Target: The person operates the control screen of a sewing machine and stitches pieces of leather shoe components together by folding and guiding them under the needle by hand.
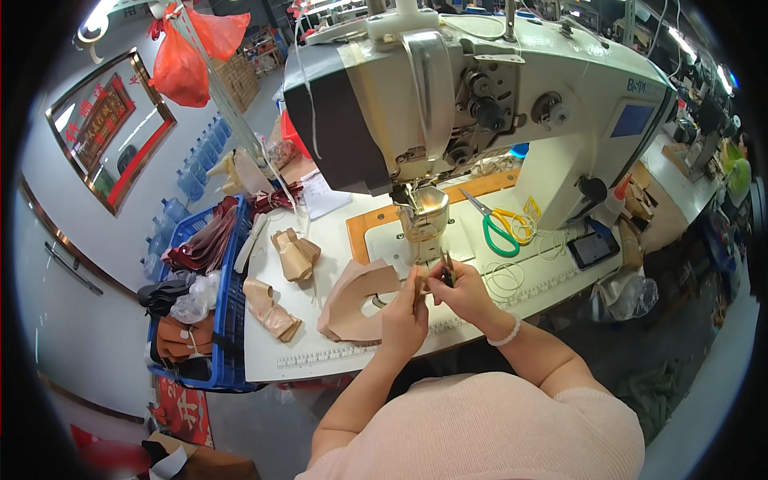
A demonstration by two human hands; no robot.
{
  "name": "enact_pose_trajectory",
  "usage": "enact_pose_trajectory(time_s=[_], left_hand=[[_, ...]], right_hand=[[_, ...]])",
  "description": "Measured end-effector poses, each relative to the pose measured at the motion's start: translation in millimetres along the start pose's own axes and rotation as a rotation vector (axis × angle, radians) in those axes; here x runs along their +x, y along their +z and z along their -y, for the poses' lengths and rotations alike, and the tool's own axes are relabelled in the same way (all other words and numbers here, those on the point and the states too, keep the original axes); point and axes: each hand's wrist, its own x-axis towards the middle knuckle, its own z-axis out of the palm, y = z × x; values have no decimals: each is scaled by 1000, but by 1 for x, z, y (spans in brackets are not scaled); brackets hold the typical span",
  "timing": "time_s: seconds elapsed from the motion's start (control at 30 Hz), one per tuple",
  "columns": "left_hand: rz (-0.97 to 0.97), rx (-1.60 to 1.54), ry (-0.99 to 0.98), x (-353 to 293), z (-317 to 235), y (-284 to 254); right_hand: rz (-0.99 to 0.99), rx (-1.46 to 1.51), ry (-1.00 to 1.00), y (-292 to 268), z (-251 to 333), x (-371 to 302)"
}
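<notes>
Pale-pink panel (348,302): smooth, leather-like sheet, curved, notched at right; flat on white sewing table (260,352)
Left hand (405,318): fingertips pinched on small beige bit (422,273); can't tell if it joins the panel
Right hand (464,293): closed round slim dark tool (448,270), fingertips beside the left's
Folded pieces (294,256): glossy beige, creased, two bundles left of panel
Scissors (502,232): metal blades, green and yellow loops, near pale thread (506,278)
Blue crate (233,308): slatted plastic; holds maroon strips (204,242), clear bag (196,298), brown bundle (184,336)
Forearms (364,394): elbows bent, converging below sewing machine (580,80) head
</notes>
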Motion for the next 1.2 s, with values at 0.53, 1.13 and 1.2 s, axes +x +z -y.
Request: enact_pose_trajectory(time_s=[0.53, 1.13, 1.2], left_hand=[[-459, -1110, -674, 32, 54, -55], [-607, -1766, -884, 7, 44, 4], [-436, -1775, -795, 11, 47, 5]], right_hand=[[-627, -1509, -513, -93, -11, -3], [29, -406, -915, 66, -26, -6], [137, -597, -1020, 69, -25, -5]])
